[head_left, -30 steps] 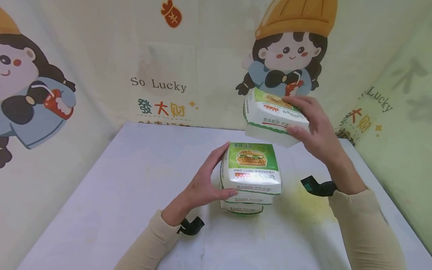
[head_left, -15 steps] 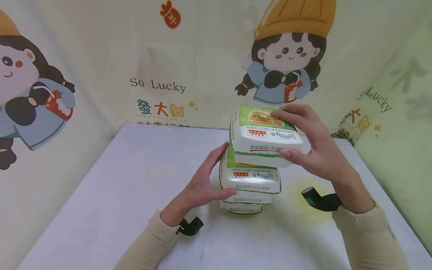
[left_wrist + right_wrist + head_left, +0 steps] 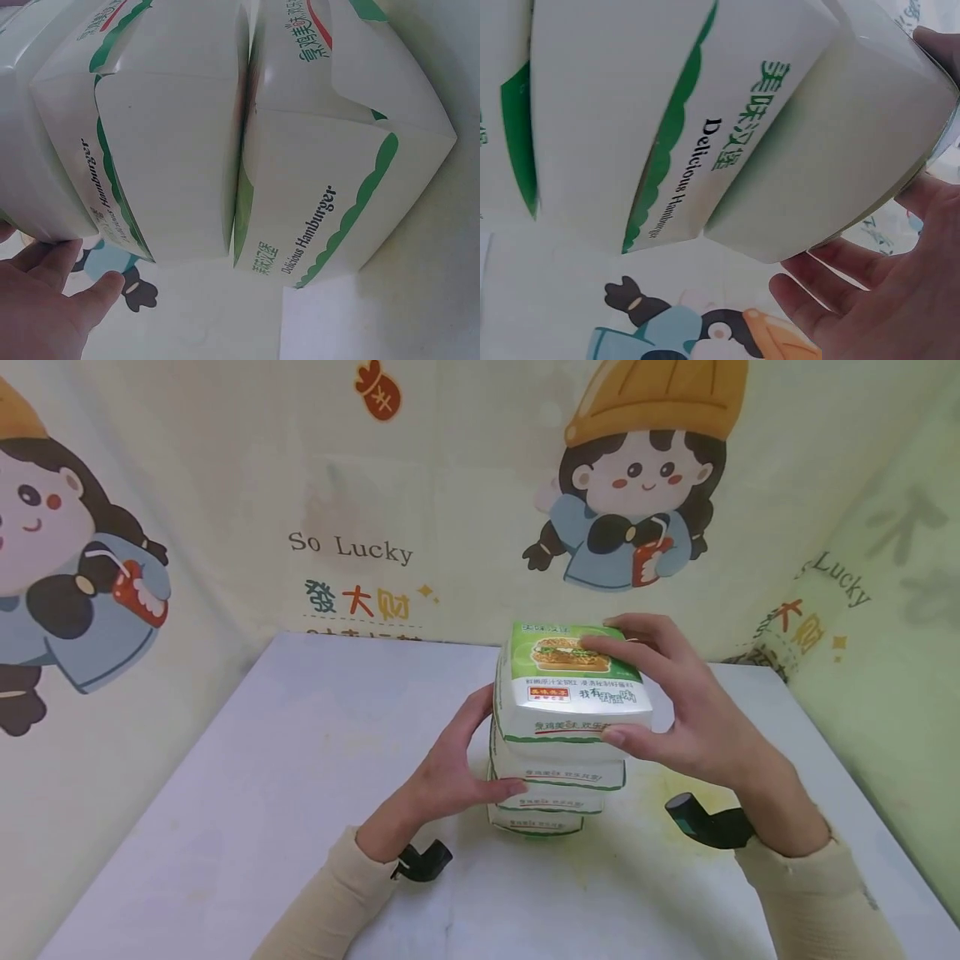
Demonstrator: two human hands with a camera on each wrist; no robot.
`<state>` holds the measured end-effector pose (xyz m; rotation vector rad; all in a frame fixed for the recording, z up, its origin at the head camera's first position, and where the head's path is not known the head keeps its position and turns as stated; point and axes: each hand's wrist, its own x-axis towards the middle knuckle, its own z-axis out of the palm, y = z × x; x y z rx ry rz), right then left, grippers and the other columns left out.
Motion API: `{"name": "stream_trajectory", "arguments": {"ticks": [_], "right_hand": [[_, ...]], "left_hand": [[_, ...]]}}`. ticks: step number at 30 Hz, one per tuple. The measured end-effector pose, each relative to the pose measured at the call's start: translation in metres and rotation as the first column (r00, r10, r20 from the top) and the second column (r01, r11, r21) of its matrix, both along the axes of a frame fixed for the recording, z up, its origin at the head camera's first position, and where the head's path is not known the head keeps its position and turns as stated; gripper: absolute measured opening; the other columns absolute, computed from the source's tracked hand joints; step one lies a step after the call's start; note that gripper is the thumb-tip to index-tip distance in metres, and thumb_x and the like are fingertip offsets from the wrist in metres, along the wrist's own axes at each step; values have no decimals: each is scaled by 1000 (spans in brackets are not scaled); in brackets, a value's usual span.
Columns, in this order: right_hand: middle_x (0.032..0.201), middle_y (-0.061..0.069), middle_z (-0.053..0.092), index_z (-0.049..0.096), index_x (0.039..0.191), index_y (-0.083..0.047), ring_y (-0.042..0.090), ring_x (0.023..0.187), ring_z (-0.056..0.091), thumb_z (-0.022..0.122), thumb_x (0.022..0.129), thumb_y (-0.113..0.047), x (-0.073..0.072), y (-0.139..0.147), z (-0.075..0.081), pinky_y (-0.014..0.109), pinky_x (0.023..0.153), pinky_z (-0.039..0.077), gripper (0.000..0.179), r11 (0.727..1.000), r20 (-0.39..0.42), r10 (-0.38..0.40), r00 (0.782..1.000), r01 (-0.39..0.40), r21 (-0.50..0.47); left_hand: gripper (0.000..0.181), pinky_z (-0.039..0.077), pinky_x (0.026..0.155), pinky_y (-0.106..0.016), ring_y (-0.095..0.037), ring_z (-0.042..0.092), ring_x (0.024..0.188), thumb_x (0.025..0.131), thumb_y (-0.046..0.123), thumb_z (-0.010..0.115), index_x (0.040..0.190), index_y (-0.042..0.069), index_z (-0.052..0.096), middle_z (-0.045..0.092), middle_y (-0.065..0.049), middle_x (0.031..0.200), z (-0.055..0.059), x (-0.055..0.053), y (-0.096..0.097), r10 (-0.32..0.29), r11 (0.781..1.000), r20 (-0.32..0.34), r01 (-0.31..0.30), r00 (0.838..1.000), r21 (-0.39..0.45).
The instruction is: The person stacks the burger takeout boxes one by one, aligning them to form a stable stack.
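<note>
On the white table (image 3: 247, 793) stands a stack of closed burger boxes (image 3: 551, 785); what is inside them cannot be seen. The right hand (image 3: 678, 710) grips the top box (image 3: 570, 693), thumb at its front edge and fingers over the lid, resting it on the stack. The left hand (image 3: 450, 768) presses straight fingers against the stack's left side.

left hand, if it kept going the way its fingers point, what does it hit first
The left hand already touches the stack of burger boxes; its fingers point up along the stack's left side, so it would likely slide toward the top burger box.
</note>
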<state>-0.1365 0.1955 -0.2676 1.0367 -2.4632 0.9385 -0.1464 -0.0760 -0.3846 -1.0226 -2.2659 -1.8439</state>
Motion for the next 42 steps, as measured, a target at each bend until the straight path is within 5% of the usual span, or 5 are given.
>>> {"name": "stream_trajectory", "arguments": {"ticks": [7,14,27,37,42], "right_hand": [[155,-1,23,42,149,-29,15,134,31,81,73,-13,4,1,-11,15,85,51,87,1000,89,4,996,-2,-24],[160,0,14,31,154,-24,21,134,34,83,71,-14,2,-3,-13,13,87,48,98,1000,46,17,999,-17,-2],[165,-6,7,23,157,-29,16,142,28,82,70,-13,8,-2,-14,19,93,51,106,999,112,10,994,-5,-41],[164,-2,10,27,156,-25,17,139,31,79,75,-13,6,-3,-20,16,89,50,97,998,70,0,998,4,-63],[164,-2,9,26,156,-26,17,140,29,77,77,-15,5,-3,-23,14,90,49,95,997,74,-1,997,6,-75]], "left_hand": [[103,26,118,-55,-13,35,142,74,11,84,154,32,22,40,10,150,-3,-1,-1,-49,998,-2,49,999,38],[103,25,119,-56,-16,35,143,77,17,82,156,27,18,36,7,153,-5,-3,-1,-100,988,-7,100,995,119],[109,25,119,-55,-16,34,144,73,5,82,157,27,16,36,6,153,-4,-2,2,-98,989,-15,99,995,112],[106,21,122,-54,-20,29,146,78,45,81,157,25,13,30,3,156,-5,-3,1,-143,984,-40,146,989,103],[103,21,122,-54,-20,26,146,81,49,76,157,24,12,27,2,157,-5,-3,1,-146,983,-58,152,988,103]]}}
